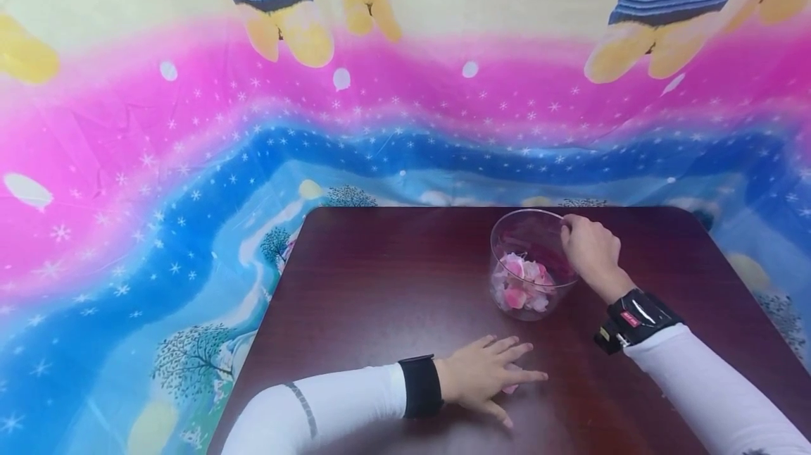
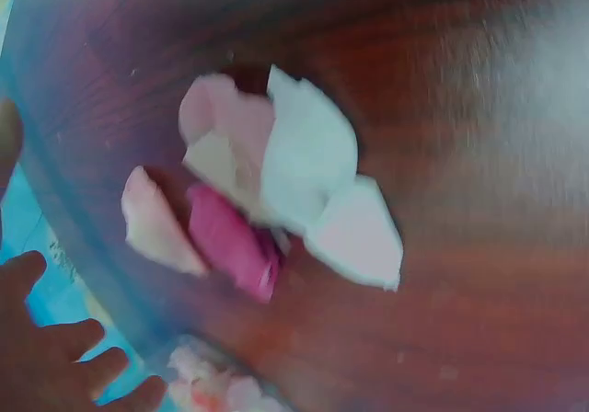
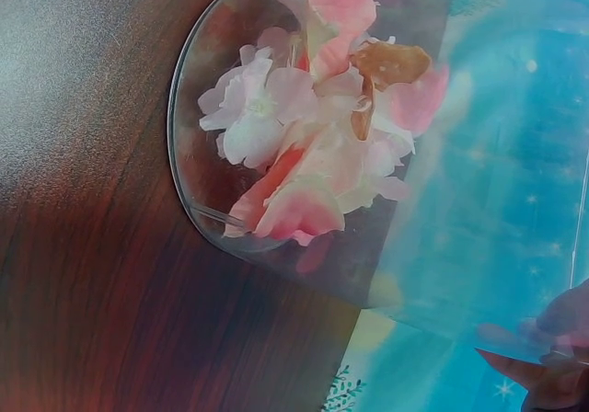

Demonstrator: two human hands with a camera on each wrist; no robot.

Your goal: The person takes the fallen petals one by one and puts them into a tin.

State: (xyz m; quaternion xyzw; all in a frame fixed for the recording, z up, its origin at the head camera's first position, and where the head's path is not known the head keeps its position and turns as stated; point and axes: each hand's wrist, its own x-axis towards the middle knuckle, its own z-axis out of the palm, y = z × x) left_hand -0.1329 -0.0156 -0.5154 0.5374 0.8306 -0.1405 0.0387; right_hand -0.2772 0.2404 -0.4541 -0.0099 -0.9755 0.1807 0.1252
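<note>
My right hand (image 1: 592, 251) pinches the rim of a clear, round container (image 1: 507, 237), which stands on the table's right half. Pink and white flower petals (image 1: 524, 284) are heaped inside it; a brown piece (image 3: 391, 62) shows among them in the right wrist view. Fingers spread wide, my left hand (image 1: 483, 374) is palm down over the nearer part of the table. Beneath it, several loose petals (image 2: 308, 154) in white, pale pink and magenta lie close together, as the left wrist view shows. In the head view this hand hides most of them.
The dark reddish-brown table (image 1: 361, 286) has rounded far corners. Behind it hangs a pink, blue and cream cloth (image 1: 393, 82) printed with bears, snowflakes and trees, and it reaches down along the table's left side. Both wrists wear black straps.
</note>
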